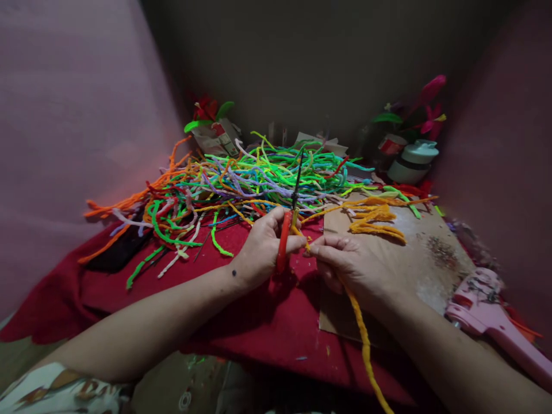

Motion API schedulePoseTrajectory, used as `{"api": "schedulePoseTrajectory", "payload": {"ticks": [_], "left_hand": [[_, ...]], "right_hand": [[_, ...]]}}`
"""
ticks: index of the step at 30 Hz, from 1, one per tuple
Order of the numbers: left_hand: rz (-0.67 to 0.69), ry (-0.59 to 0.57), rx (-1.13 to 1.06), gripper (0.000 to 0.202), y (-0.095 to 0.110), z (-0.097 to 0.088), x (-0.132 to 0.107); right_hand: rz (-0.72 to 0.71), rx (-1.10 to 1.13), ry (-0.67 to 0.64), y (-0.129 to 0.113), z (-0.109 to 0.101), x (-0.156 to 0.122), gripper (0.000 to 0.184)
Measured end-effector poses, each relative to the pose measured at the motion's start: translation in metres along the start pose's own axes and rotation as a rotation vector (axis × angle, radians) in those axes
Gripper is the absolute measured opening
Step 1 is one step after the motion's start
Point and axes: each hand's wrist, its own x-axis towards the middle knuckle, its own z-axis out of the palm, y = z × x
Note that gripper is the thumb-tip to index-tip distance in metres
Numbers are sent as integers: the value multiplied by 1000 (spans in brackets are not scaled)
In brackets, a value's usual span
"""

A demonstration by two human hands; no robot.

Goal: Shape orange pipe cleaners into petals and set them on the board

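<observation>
My left hand [256,250] is closed around the red-handled scissors [282,244], whose dark blades point away from me. The same hand's thumb and fingers also pinch a bit of orange-yellow pipe cleaner. Close beside it, my right hand [360,261] is closed on the long orange-yellow pipe cleaner [363,339], its fingertips meeting the left thumb. From under the right palm the long tail hangs down toward the front edge. Folded orange-yellow pipe cleaners [375,220] lie just beyond my right hand on a sheet of cardboard [414,259].
A tangled heap of many-coloured pipe cleaners [267,175] spreads across the back of the red cloth [241,333]. At right lies a pink glue gun [487,316]. A lidded jar [413,161] and pink flowers [431,109] stand behind; a red flower [207,109] is back left.
</observation>
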Motion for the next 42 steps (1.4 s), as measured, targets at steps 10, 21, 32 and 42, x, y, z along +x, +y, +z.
{"api": "schedulePoseTrajectory", "payload": {"ticks": [10, 21, 32, 42], "left_hand": [[67, 46, 129, 19, 9, 0, -8], [-26, 36, -67, 24, 12, -1, -3], [-137, -21, -221, 24, 11, -4, 3], [100, 228, -178, 19, 18, -35, 28]], "right_hand": [[64, 107, -57, 5, 2, 0, 16], [-71, 107, 37, 9, 11, 1, 19], [-7, 147, -51, 6, 12, -4, 23], [129, 136, -258, 6, -5, 1, 19]]}}
